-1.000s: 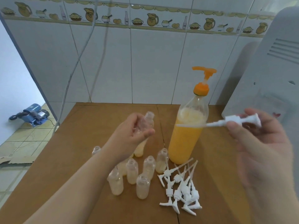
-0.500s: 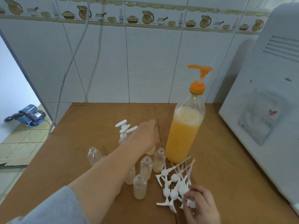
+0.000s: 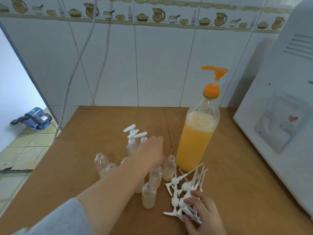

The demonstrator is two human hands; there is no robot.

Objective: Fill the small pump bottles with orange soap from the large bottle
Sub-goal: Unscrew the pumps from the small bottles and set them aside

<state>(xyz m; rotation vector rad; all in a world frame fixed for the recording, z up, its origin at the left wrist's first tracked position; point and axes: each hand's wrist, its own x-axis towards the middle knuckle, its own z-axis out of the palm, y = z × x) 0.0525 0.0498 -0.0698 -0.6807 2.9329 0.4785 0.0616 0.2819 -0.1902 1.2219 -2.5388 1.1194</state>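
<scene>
Brown bench [image 3: 84,150] carries the soap bottle [image 3: 196,143], upright beside the small bottles [image 3: 149,195]. Left hand [image 3: 152,151] reaches flat over them, so a sleeve could topple one! Right hand [image 3: 203,211] pinches among loose pumps [image 3: 184,185]; since half a second ago, barely moved

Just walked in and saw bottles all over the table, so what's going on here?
A person is assembling small pump bottles. The left hand reaches over the cluster of open small bottles toward two already capped ones. The right hand picks through a pile of loose white pump heads. The large bottle of orange soap stands upright beside them, untouched. Most small bottles lack pumps.
</scene>
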